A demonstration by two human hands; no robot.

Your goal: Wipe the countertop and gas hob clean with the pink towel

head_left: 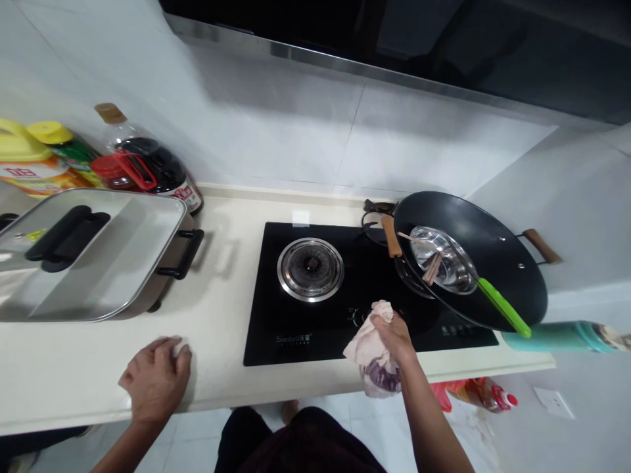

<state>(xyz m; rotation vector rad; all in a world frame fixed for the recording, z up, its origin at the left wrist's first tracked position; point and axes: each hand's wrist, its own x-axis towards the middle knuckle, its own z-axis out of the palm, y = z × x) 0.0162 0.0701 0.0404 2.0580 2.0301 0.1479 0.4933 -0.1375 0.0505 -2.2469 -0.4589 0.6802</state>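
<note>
My right hand [394, 335] grips a crumpled pale pink cloth [367, 341] with a purple patch, over the front edge of the black glass gas stove [315, 328]. The cloth covers part of a control knob and hangs past the counter edge. My left hand [158, 378] rests on the cream countertop [217, 355] left of the stove, holding nothing, its fingers bent and thumb apart. The round left burner [310, 269] is bare. Over the right burner sits a large black wok [497, 263], holding a steel bowl [446, 263], wooden chopsticks [432, 268] and a green-handled utensil [503, 307].
A lidded rectangular electric pan [133, 256] stands at the left, with a soy sauce bottle [162, 164] and yellow-capped containers [49, 135] behind it. A range hood [394, 59] overhangs the stove. A turquoise cylindrical object [552, 336] lies right, and a red-capped bottle [488, 394] is below.
</note>
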